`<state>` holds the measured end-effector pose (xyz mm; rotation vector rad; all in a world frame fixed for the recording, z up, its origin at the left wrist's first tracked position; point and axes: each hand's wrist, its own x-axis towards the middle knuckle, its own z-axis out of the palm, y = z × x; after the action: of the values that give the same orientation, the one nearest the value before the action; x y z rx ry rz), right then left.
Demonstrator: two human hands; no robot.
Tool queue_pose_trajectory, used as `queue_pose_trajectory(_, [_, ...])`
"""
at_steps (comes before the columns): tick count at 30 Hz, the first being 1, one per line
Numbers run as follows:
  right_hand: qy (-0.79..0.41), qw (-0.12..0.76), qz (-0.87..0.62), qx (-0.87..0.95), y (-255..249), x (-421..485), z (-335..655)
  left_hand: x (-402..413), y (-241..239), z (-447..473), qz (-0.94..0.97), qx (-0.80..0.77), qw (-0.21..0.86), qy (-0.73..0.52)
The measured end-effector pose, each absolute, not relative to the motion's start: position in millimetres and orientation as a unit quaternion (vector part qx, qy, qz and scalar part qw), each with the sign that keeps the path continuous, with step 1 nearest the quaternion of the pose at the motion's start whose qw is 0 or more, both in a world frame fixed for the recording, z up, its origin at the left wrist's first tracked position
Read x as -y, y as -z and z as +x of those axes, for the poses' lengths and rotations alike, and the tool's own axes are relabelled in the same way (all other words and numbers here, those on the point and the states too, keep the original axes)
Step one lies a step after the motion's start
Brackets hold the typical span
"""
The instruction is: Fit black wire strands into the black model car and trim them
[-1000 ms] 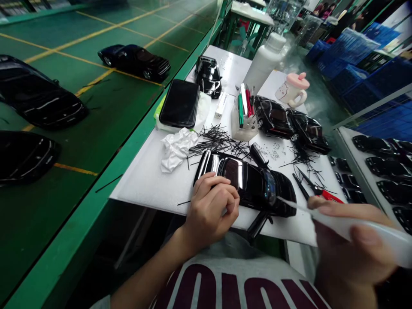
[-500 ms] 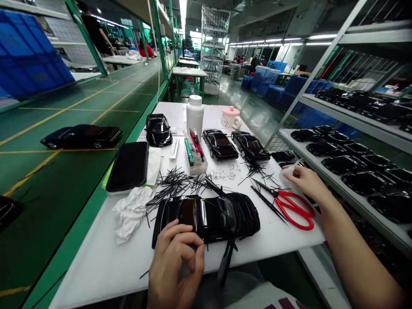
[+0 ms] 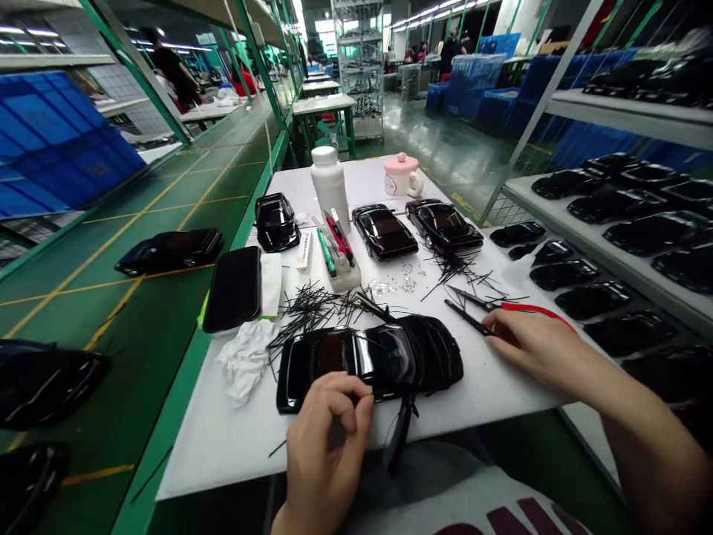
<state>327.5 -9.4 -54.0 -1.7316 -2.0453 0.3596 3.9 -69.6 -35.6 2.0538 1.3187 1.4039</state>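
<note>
1. The car, black and glossy, lies lengthwise on the near part of the white table. Its near door and far door both stand open; the near one reaches past the table's edge in this view.
2. The left hand is at the car's near side, fingers curled, thumb and forefinger drawn narrow together. I cannot tell whether something small is between them.
3. The right hand is beyond the car's right end, thumb and forefinger a little apart at the rear end of the black tweezers. I cannot tell whether they grip them.
4. The scissors lie just beside the tweezers, their red handles partly hidden by that hand.
5. Thin black strips lie heaped behind the car, with a crumpled tissue and the phone to their left.
6. Farther back are the pen holder, a white bottle and a pink-lidded mug.
7. Three more cars stand on the table: one left of the bottle, two side by side to its right.
8. More cars sit on the rack at right and the green belt at left.
</note>
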Motion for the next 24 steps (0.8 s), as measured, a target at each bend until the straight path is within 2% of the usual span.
queue_pose_trajectory(2, [-0.155,0.266,-0.603,0.736,44.2,11.4,323.9,71.4,33.0,5.3,0.698,-0.484,0.194,-0.491])
queue_pose_trajectory(7, [-0.325,0.521,-0.476,0.629,12.8,27.3,280.4,73.9,29.5,8.9,0.674,-0.508,0.228,-0.486])
queue_pose_trajectory(8, [-0.362,0.54,-0.458,0.606,9.9,31.0,267.1,74.0,29.3,9.4,0.67,-0.51,0.232,-0.486])
queue_pose_trajectory(14, [-0.468,0.5,-0.402,0.607,17.3,38.1,216.2,74.8,29.2,10.7,0.654,-0.518,0.256,-0.488])
queue_pose_trajectory(18, [-0.486,0.465,-0.405,0.619,21.4,34.8,213.6,75.2,28.6,11.2,0.65,-0.52,0.267,-0.485])
queue_pose_trajectory(24, [-0.492,0.464,-0.398,0.62,20.7,33.1,213.3,75.5,28.9,10.7,0.649,-0.519,0.271,-0.486])
